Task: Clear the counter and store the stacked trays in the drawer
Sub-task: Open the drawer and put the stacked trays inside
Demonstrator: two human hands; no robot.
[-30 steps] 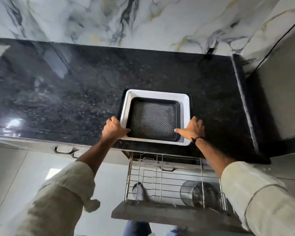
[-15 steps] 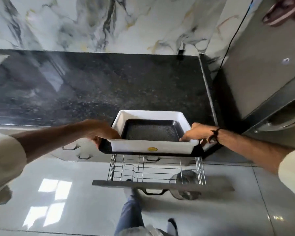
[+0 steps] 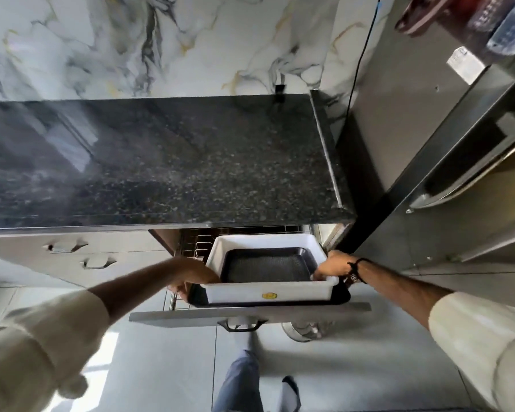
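The stacked trays are a deep white tray with a small yellow sticker on its front wall, a dark mesh-bottomed tray nested inside it, and a flat black tray underneath. The stack sits low inside the pulled-out wire drawer, below the counter's edge. My left hand grips the stack's left side. My right hand, with a black wrist cord, holds the right rim. The black granite counter lies bare above.
A steel container sits at the drawer's right front corner. Two shut drawers with handles are to the left. A tall steel fridge stands close on the right. My legs are on the tiled floor below.
Both hands lifted the stacked trays off the counter, brought them forward and lowered them into the open wire drawer. The counter now has nothing on it.
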